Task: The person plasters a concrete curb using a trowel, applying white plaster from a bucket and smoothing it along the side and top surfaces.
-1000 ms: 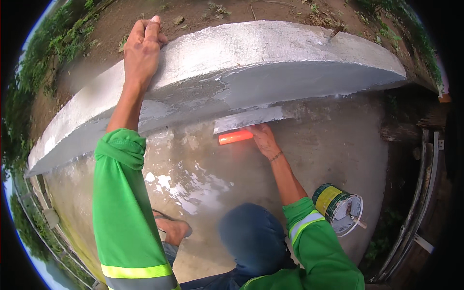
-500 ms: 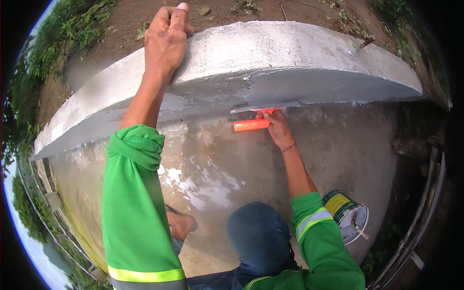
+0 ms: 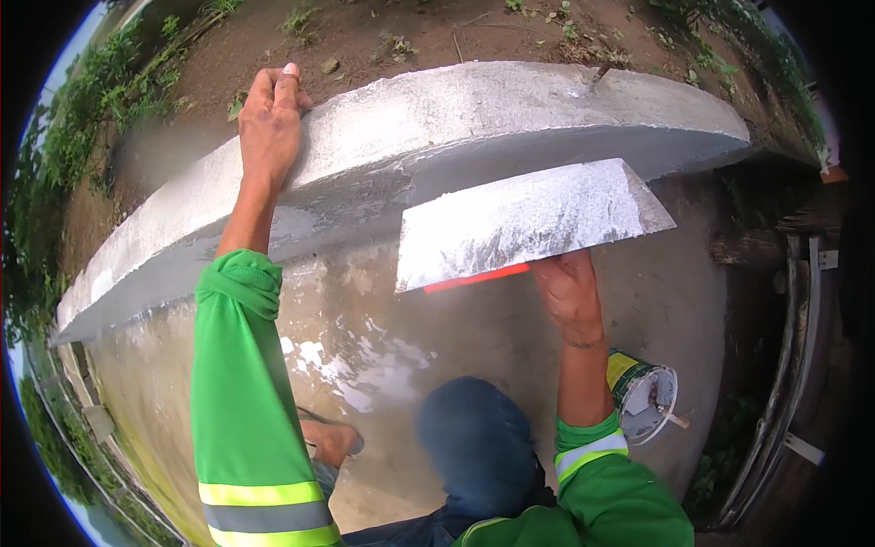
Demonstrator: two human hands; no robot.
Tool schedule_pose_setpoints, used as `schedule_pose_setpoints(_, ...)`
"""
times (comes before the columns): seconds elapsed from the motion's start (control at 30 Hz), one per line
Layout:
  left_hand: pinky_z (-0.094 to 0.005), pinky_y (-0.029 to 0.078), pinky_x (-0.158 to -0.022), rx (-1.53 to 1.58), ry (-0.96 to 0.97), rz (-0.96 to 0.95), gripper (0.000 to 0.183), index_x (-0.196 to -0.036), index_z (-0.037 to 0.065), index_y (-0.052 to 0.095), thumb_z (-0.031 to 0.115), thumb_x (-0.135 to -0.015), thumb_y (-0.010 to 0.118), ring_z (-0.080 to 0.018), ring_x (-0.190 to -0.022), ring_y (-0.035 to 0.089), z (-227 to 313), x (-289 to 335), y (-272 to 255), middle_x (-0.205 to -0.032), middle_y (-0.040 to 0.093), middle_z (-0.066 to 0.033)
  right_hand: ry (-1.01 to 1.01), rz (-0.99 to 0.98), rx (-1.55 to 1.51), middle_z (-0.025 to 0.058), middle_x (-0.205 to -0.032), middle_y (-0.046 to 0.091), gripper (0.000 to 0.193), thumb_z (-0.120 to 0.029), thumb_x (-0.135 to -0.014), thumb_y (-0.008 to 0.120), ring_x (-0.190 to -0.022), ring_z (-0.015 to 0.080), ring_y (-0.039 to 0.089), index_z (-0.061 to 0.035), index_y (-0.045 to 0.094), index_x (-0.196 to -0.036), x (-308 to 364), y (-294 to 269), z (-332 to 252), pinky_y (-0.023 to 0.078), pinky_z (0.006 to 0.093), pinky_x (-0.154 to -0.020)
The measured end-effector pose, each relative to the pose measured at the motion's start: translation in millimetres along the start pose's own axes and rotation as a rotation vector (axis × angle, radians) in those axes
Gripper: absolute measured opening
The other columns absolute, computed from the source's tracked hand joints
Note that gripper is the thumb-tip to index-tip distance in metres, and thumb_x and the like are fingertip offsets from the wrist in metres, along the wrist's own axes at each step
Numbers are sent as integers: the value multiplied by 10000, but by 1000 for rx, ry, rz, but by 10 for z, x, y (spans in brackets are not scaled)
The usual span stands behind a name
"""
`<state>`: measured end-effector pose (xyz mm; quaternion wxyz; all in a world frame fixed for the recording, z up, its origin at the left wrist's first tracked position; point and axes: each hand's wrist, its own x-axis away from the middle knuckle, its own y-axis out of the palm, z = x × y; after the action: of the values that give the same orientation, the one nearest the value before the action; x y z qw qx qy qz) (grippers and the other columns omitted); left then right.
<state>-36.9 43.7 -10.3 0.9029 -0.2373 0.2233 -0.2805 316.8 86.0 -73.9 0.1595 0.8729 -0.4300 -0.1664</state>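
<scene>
A person in a bright green long-sleeved shirt with reflective bands looks down at a long, curved concrete kerb (image 3: 510, 118) coated in pale grey-white skim.

The left hand (image 3: 270, 128) lies flat on the kerb's top near its left end, fingers pressed together and draped over the far edge, apparently as a brace.

The right hand (image 3: 570, 292) is closed around the orange handle (image 3: 476, 278) of a wide flat trowel (image 3: 529, 221), though the blade hides most of the handle and the fingers wrapped around it.

The blade is tilted face-up toward the camera, smeared all over with the same pale skim, and is held just in front of the kerb's front face, below its top edge and toward the right half. Whether its far edge touches the wall cannot be told.

Below the kerb, a concrete slab (image 3: 383, 365) shows splashes of white. A small open tin (image 3: 645, 397) with a stick in it sits on the slab near the right forearm.

The step in hand appears to be smoothing skim onto the kerb's front face, between strokes. The next move likely calls for turning the blade flat to the face and drawing it along with even pressure.
</scene>
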Motion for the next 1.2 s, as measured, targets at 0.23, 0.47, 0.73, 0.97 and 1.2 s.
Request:
schedule_pose_setpoints(0.23, -244, 415, -673, 82, 37, -18, 389, -919, 30, 585, 391, -1009, 470, -91, -688, 501, -2, 14, 12, -747, 604, -34, 182, 215, 1125, 254, -937, 617, 200, -89, -854, 622, -865, 407, 601, 51, 589, -992, -287, -532, 579, 464, 454, -771)
schedule_pose_setpoints(0.47, -237, 394, -666, 115, 60, -50, 374, -939, 34, 573, 376, -1022, 449, -88, -687, 463, 42, -3, 6, -761, 576, -26, 13, 126, 1166, 282, -964, 588, 164, -15, -843, 561, -926, 477, 575, 78, 535, -976, -418, -157, 1249, 457, 507, -794)
schedule_pose_setpoints(0.73, -236, 414, -697, 143, 70, -51, 381, -943, 24, 588, 381, -1010, 473, -92, -728, 536, -161, -66, 21, -754, 591, -22, 108, -151, 816, 211, -1050, 611, 299, -58, -860, 581, -988, 361, 601, 71, 521, -1122, 312, -127, 1519, 477, 436, -861)
schedule_pose_setpoints(0.97, -243, 386, -670, 85, 28, -35, 375, -901, 36, 556, 371, -1023, 440, -95, -692, 465, -10, -17, 53, -753, 564, -24, 495, 239, -68, 93, -1180, 612, 321, -69, -915, 588, -1125, 199, 562, -2, 547, -1226, 228, -1267, 1701, 383, 327, -1036)
schedule_pose_setpoints(1.2, -228, 419, -686, 135, 53, -23, 389, -924, 20, 623, 388, -989, 512, -80, -710, 538, -126, -55, 35, -744, 622, -29, 554, 45, -183, 88, -1133, 609, 241, -111, -923, 596, -1057, 199, 587, -27, 571, -1147, -79, -1763, 2256, 428, 337, -977)
